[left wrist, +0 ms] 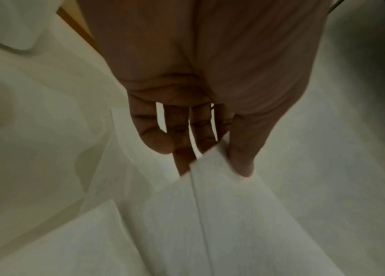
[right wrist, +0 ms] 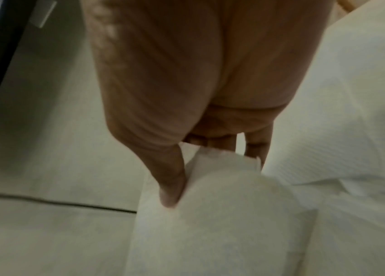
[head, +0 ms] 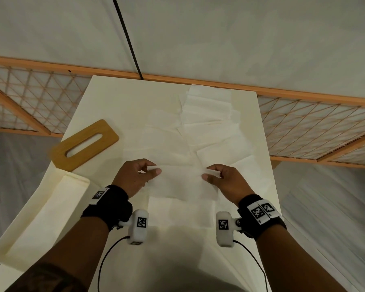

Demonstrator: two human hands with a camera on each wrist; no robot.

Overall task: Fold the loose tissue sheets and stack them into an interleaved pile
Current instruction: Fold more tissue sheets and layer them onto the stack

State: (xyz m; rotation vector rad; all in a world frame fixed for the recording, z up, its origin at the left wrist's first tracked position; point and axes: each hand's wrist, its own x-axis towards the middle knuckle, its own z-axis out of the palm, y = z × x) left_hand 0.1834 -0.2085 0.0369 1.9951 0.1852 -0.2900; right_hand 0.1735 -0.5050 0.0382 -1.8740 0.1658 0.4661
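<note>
Tissue sheet (head: 180, 182) pinched at side edges by left hand (head: 135, 175) and right hand (head: 226, 180) (both thumb-and-finger).

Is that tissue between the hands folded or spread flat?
Being folded: the tissue is doubled over, both hands pinching its ends.

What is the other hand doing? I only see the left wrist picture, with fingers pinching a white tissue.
Observer: The right hand pinches the opposite end of that same white tissue sheet.
Operator: Is there more tissue?
Observer: Yes, many loose white tissue sheets lie overlapping farther back on the cream table.
Operator: Anything else there?
Observer: A flat brown wooden lid with a long slot lies at the table's left edge.
</note>
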